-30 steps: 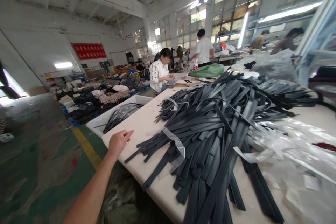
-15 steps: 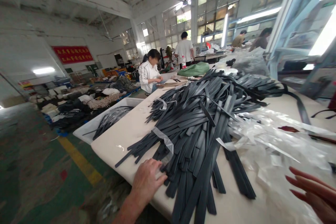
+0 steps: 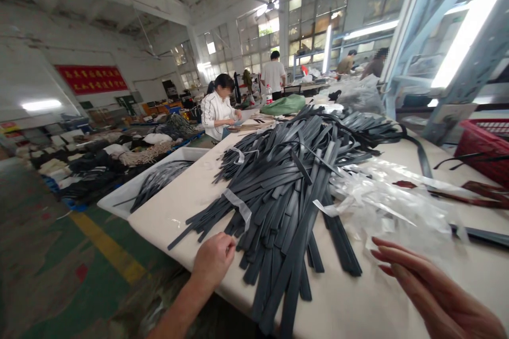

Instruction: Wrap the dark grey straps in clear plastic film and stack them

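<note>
Long flat dark straps (image 3: 286, 190) heaped on table (image 3: 191, 196), likely light, floppy, slippery (taped bundle (image 3: 238, 206) best hold); left hand (image 3: 212, 260) pinching strap ends, right hand (image 3: 433, 296) open, hovering.

Site: factory workshop hall | evidence: long worktop (image 3: 191, 198) heaped with dark strap strips (image 3: 290, 180) | white bin (image 3: 119, 198) of more strips | seated co-worker (image 3: 214, 108) at far end | painted concrete floor (image 3: 59, 254), high windows (image 3: 318, 8), ceiling fan (image 3: 268, 2)
</note>
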A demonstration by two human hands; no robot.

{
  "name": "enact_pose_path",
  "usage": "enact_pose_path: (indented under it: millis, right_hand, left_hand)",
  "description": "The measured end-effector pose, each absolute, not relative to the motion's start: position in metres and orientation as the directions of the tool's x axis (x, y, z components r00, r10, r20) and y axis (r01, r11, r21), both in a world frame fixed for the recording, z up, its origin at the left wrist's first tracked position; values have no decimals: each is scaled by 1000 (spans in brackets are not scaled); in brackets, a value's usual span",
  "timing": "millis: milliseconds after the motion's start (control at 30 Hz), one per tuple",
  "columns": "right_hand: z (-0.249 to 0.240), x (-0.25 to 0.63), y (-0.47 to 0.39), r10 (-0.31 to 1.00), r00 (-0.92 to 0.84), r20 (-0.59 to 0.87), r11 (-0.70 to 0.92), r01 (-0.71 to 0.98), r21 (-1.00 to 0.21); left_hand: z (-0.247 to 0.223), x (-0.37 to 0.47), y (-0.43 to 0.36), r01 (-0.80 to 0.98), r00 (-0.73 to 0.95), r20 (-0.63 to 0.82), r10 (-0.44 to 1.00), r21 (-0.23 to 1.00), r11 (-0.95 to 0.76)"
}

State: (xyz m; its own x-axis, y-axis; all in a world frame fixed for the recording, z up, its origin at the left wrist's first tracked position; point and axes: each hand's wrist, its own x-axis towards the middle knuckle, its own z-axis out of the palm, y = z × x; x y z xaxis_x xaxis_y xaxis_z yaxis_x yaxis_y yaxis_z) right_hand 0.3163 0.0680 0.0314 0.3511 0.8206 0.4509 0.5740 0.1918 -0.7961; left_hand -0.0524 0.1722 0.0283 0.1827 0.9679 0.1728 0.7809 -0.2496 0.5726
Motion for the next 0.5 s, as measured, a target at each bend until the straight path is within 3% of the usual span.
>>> enact_pose_path:
  millis: [100,167,200,267,300,400,500]
  right_hand:
    - [46,286,73,922,235,309,182,440,-879]
    - [61,256,80,981,69,184,146,370,-917]
    - [67,240,85,990,-23,136,135,347,-928]
    - [75,209,97,980,-188,69,122,289,-949]
    - [75,196,104,968,-245,51,111,240,-964]
    - [64,168,125,958,-285,32,62,98,-993]
    - [53,157,137,974,-212,78,98,90,-991]
  left_hand:
    - [36,-36,152,594,160,104,982,784,-179]
    - [41,-20,133,224,143,-38,989,975,5]
    - [43,-12,123,-9,161,-124,979,992,127]
    - [45,4,107,-355,251,-247,936,876,326]
    - [44,11,100,-417,294,-268,918,828,375]
    - [36,21,88,-476,335,-275,901,776,414]
    - [25,18,81,-482,331,-281,901,771,417]
